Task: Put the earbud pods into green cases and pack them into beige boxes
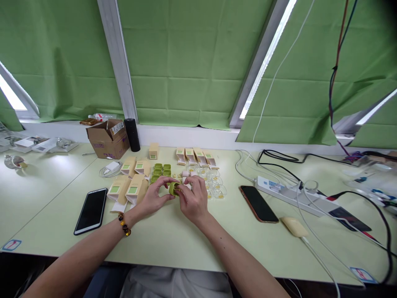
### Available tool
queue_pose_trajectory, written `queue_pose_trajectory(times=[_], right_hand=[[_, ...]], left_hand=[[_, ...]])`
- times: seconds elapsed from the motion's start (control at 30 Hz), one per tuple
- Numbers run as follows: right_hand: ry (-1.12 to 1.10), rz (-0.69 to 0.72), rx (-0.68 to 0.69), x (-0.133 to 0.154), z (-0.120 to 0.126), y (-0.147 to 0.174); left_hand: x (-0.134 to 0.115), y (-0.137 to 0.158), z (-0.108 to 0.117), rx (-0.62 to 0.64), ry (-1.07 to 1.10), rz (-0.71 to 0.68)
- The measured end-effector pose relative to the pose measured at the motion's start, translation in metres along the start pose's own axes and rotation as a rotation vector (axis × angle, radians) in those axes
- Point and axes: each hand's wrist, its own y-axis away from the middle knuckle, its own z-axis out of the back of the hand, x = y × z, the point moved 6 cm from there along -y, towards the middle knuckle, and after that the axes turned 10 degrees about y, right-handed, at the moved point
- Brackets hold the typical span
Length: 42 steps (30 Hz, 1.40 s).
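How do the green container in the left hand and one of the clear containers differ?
The green container is solid green; the clear container is see-through. The left hand grips the green container, while the clear container sits on the table among others. Both are smaller than a hand.

green cup (173,189) in left grip (160,193) — right grip (192,196) at its opening, table (173,244)
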Motion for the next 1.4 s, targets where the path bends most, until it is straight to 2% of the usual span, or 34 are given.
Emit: queue_pose_trajectory(times=[0.67,0.9,1.07,1.2,1.4], right_hand=[[-0.11,0.014,0.034,-0.005,-0.007,0.005],[-0.166,0.074,0.072,-0.006,-0.004,0.004],[-0.249,0.037,0.138,-0.009,-0.007,0.004],[-0.256,-0.001,0.201,-0.011,-0.018,0.008],[-0.358,-0.131,0.221,-0.017,-0.028,0.015]], left_hand=[[-0.005,-0.003,-0.002,0.024,0.019,0.017],[-0.009,-0.002,0.006,-0.057,-0.047,-0.044],[-0.015,-0.003,0.011,-0.114,-0.191,-0.121],[-0.016,-0.003,0.007,-0.071,-0.227,-0.159],[-0.014,-0.002,0.004,-0.037,-0.227,-0.135]])
